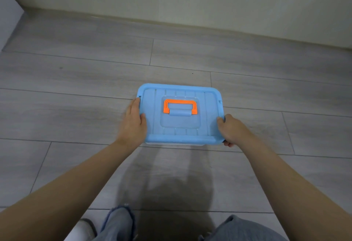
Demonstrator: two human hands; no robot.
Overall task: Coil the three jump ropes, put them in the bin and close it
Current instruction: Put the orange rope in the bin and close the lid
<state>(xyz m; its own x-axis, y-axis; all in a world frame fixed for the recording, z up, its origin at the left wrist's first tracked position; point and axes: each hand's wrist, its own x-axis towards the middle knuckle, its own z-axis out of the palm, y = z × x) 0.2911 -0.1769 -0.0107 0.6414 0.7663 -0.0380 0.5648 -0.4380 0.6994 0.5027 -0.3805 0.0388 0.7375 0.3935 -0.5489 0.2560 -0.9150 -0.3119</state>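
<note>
Item count, floor area
One bin (192, 144) with one blue lid (209, 118) and one orange handle (180, 106); two hands: left hand (133, 124) at 9 o'clock, right hand (233, 129) at 4 o'clock.

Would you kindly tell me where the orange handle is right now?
In the head view, the orange plastic handle lies flat at the centre of the blue plastic lid, between the left hand and right hand.
</note>
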